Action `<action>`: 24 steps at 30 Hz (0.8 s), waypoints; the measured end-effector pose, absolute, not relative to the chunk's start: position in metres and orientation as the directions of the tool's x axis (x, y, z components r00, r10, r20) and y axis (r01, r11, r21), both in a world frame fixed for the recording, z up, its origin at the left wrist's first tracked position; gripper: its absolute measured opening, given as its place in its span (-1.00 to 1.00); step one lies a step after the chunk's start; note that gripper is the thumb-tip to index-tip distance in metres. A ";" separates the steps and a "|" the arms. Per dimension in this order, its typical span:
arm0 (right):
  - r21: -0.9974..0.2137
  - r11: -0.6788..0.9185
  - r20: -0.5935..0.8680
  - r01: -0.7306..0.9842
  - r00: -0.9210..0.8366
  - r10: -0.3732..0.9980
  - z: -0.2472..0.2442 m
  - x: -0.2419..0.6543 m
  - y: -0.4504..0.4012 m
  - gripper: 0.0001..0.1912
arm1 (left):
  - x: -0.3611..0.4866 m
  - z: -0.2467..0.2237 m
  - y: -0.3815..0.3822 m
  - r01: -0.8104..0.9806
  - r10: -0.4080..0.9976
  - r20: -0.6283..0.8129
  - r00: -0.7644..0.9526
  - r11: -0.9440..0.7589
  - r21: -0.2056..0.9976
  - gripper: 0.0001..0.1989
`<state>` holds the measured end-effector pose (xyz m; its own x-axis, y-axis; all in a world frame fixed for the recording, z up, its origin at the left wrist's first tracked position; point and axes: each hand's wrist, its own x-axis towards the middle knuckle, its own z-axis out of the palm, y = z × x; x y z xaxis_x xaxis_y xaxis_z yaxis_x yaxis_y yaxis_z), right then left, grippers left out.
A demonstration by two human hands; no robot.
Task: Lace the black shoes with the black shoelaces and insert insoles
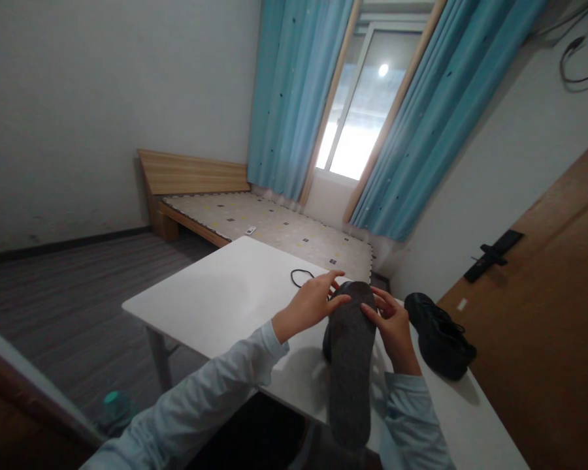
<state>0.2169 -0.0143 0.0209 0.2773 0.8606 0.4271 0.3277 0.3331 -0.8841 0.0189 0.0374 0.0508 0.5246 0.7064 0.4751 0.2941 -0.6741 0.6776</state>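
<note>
A long dark grey insole [351, 365] is held upright over the near edge of the white table [200, 294]. My left hand [316, 301] touches its upper left edge, with the thumb on its face and the fingers behind. On the upper right edge, my right hand [391, 321] pinches it between thumb and fingers. Part of a dark object, partly hidden, shows behind the insole at its left. A black shoe [440, 336] with laces lies on the table to the right of my right hand. Beyond my left hand is a thin black cord loop [294, 279].
Behind the table stands a bed [284, 225] with a small white remote [250, 230] on its mattress. A wooden door [543, 307] is at the right. On the floor at the lower left is a bottle with a green cap [112, 398].
</note>
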 end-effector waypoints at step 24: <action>-0.704 0.255 0.475 0.663 0.173 0.863 0.003 0.243 0.001 -0.65 | 0.051 0.043 0.011 0.271 0.195 0.542 0.817 -0.961 -0.062 -0.86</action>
<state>0.2434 0.0009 0.0030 0.1729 0.8626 0.4755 0.6629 0.2552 -0.7039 0.0506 0.0114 0.0431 0.8174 0.1952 0.5420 0.2706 -0.9607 -0.0621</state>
